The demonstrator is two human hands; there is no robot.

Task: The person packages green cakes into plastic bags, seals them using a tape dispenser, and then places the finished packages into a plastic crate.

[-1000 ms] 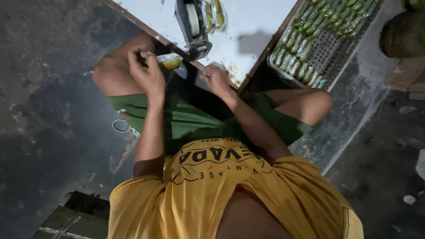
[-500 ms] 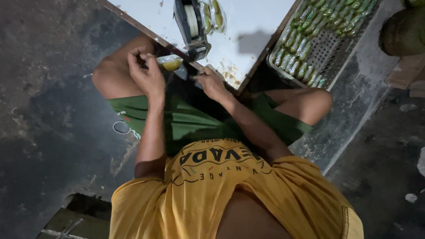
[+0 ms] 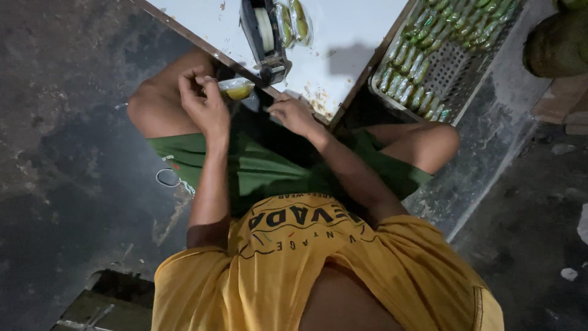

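My left hand (image 3: 202,105) is raised over my left knee. It pinches a small clear plastic packet with yellow-green filling (image 3: 237,90) just below a tape dispenser (image 3: 264,37). The dispenser stands at the near edge of a white table (image 3: 343,37). My right hand (image 3: 295,115) sits at the table's edge, a little right of the packet, with its fingers curled and pointing toward it. What those fingers hold is hidden. A couple of finished packets (image 3: 294,21) lie on the table beside the dispenser.
A perforated metal tray (image 3: 450,70) with several green packets lies on the floor to the right of the table. I sit cross-legged in green shorts on a dark concrete floor. A rubber band (image 3: 166,178) lies by my left thigh. A round brownish object (image 3: 560,43) is at the far right.
My right hand has shifted slightly left along the table edge toward the packet. My left hand keeps the packet by the dispenser.
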